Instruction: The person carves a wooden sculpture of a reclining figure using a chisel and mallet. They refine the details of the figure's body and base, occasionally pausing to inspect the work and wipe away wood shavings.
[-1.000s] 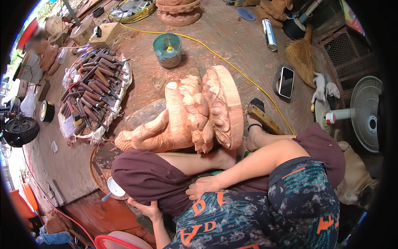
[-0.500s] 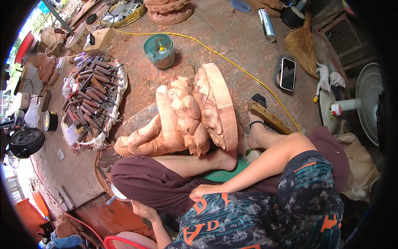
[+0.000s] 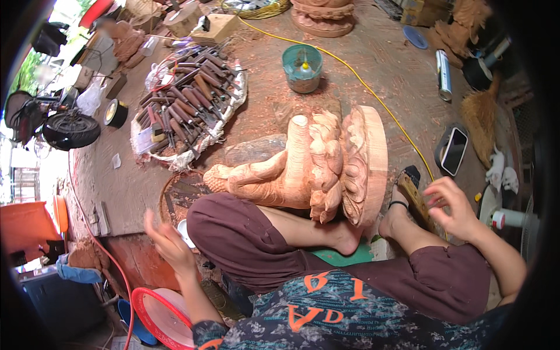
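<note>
A carved wooden figure (image 3: 297, 166) lies on its side in front of my legs, its round base (image 3: 371, 166) toward the right. It rests close against my bent left leg. To the left, my left hand (image 3: 168, 240) is raised beside my knee, fingers apart and holding nothing. On the right, my right hand (image 3: 452, 204) hovers over my right foot and a wooden bar (image 3: 417, 201), somewhat blurred. Its fingers are loosely spread with nothing in them. Neither hand touches the carving. Beyond my left knee, a white cloth tray holds several wood-handled carving chisels (image 3: 189, 99).
A green bucket (image 3: 302, 69) stands beyond the carving, near a yellow cable (image 3: 356, 73). At the right are a phone (image 3: 454, 151), a spray can (image 3: 443, 76), a broom (image 3: 481, 125) and a fan. A red-rimmed basin (image 3: 166, 318) sits lower left.
Both hands have lifted away from my lap and spread apart, the right one swinging far to the right. My right knee has lowered outward. The view has turned left.
</note>
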Available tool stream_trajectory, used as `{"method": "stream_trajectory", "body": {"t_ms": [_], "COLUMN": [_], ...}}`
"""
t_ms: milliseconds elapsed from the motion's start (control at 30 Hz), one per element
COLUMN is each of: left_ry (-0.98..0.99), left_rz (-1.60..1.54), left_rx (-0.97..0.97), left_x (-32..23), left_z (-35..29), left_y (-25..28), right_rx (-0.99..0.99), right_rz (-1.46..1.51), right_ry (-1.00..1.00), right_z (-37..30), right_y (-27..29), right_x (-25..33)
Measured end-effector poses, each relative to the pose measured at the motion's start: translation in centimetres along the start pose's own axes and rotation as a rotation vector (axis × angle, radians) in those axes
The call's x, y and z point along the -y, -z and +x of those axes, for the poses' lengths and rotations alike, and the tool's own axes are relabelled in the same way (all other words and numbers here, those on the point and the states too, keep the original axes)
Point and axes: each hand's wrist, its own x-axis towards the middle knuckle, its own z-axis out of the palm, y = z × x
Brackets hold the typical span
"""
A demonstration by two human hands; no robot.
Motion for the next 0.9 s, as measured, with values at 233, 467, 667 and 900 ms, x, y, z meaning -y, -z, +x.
{"method": "stream_trajectory", "body": {"t_ms": [233, 467, 667, 900], "left_ry": [-0.234, 0.093, 0.066, 0.041], "left_rz": [0.253, 0.335, 0.332, 0.109], "left_rx": [-0.006, 0.300, 0.253, 0.218], "left_x": [-9.9, -1.6, 0.7, 0.6], "left_z": [20.5, 29.9, 28.0, 27.2], "left_y": [-4.4, -16.2, -17.4, -17.5], "right_rx": [-0.139, -0.007, -0.113, -0.651], "right_rz": [-0.235, -0.352, -0.312, -0.140], "right_ry": [-0.272, -0.471, -0.534, -0.328], "right_z": [-2.4, -2.1, -1.4, -2.0], "right_y": [-7.0, -14.1, -14.5, -14.2], "right_x": [-17.0, -21.4, -24.0, -21.9]}}
